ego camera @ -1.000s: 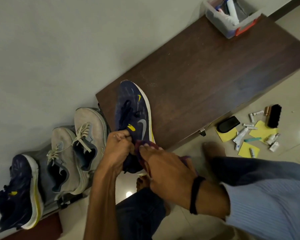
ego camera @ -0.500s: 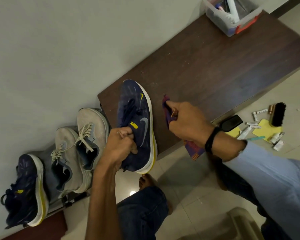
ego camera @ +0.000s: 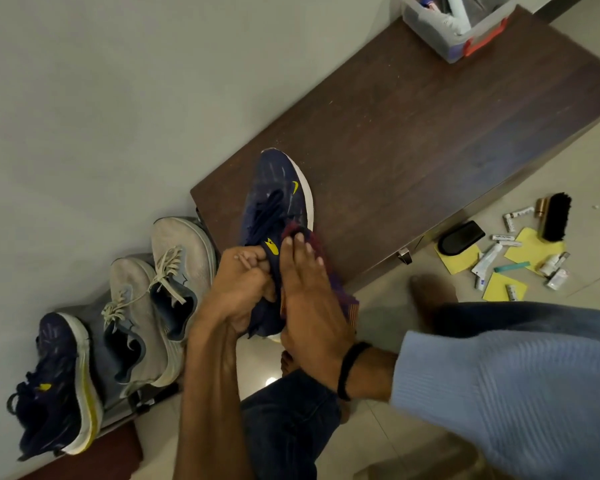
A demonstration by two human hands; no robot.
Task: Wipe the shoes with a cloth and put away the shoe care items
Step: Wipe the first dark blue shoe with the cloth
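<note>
**Right hand (ego camera: 309, 299) flat on the cloth (ego camera: 329, 268) at the navy shoe's (ego camera: 278, 195) heel end**

Fingers straight and together, it presses the soft maroon cloth to the shoe's side, centre frame. The left hand (ego camera: 243, 289) curls round the heel collar. The shoe's long axis runs up-frame from both hands, toe on the dark wood tabletop (ego camera: 430, 133). Mesh upper and smooth white sole lie toeward, likely the stroke's way.

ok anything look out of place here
Yes: the brush, tubes and yellow pads lie scattered on the floor beside the cabinet, not in the bin that stands on top of it.
</note>
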